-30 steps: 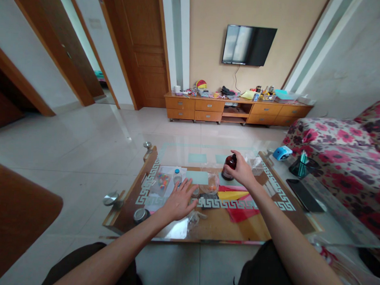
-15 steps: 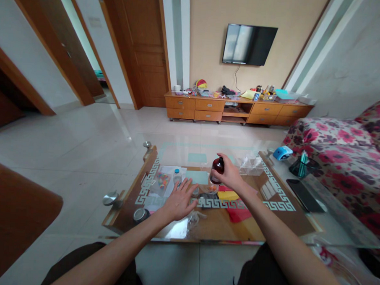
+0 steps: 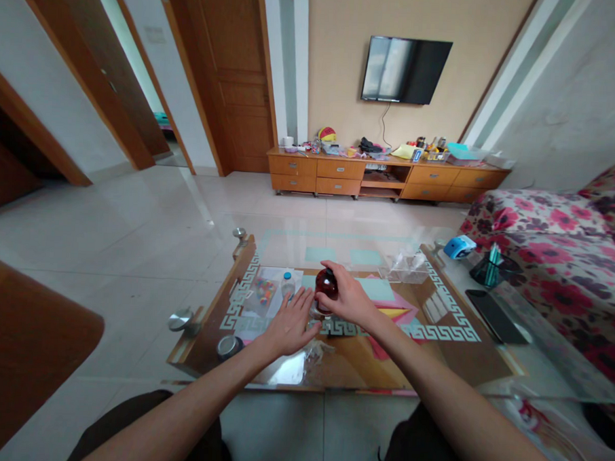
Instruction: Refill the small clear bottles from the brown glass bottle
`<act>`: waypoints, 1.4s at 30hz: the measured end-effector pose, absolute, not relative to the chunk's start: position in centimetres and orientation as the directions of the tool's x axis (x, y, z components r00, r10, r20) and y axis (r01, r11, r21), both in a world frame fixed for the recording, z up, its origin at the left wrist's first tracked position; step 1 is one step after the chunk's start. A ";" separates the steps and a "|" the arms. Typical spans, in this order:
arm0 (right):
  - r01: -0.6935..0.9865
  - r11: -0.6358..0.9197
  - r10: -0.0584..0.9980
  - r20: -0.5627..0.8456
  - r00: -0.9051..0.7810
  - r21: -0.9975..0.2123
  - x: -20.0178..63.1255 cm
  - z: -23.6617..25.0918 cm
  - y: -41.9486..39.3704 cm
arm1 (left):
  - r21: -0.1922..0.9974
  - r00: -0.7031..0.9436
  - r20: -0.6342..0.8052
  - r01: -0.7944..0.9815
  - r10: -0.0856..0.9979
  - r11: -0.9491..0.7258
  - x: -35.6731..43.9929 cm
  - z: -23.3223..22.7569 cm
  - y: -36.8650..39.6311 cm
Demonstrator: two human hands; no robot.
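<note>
A dark brown bottle (image 3: 326,291) is in my right hand (image 3: 351,299), the fingers and thumb wrapped round it from the right. It is over the middle of the glass table (image 3: 408,367); whether its base touches the glass I cannot tell. Just left of it, my left hand (image 3: 292,325) has its fingers stretched out and its palm down, low over the tabletop. A small clear bottle with a blue cap (image 3: 287,284) stands beyond the left fingertips. Clear items between the two hands are partly hidden.
A round dark container (image 3: 228,348) sits at the table's near left. Crumpled clear plastic (image 3: 316,353) lies in front of my hands. Toward the right are a clear box (image 3: 408,269), a black pen holder (image 3: 490,269), a blue pack (image 3: 459,247) and a dark phone-like slab (image 3: 492,315).
My right hand has moved left and slightly lower with the brown bottle, bringing it beside my left hand. My left hand has stayed nearly in place.
</note>
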State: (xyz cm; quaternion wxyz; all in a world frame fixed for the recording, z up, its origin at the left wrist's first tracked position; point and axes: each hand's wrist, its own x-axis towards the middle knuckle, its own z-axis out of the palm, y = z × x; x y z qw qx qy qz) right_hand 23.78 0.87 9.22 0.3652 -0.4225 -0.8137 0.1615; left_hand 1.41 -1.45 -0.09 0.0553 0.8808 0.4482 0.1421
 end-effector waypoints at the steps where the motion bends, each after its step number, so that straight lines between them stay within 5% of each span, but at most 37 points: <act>1: 0.568 0.594 0.803 0.459 -0.380 -0.569 23.9 9.2 0.9 | 0.225 0.558 0.203 0.773 0.805 -0.593 1.4 -0.1 -1.5; 18: 0.630 0.632 0.775 0.398 -0.492 -0.452 26.8 10.8 1.9 | 0.241 0.564 0.205 0.763 0.800 -0.600 1.3 0.1 -1.3; 26: 0.766 0.558 0.778 0.521 -0.351 -0.318 30.8 10.2 4.2 | 0.254 0.564 0.184 0.764 0.805 -0.593 1.1 0.8 -1.4; 35: 0.962 0.076 0.746 0.655 0.119 -0.262 37.0 10.2 5.7 | 0.247 0.556 0.183 0.772 0.811 -0.586 0.9 0.8 -1.5; 42: 0.950 -0.151 0.773 0.566 0.286 -0.273 40.9 5.9 6.8 | 0.233 0.554 0.180 0.779 0.813 -0.583 1.1 0.7 -1.7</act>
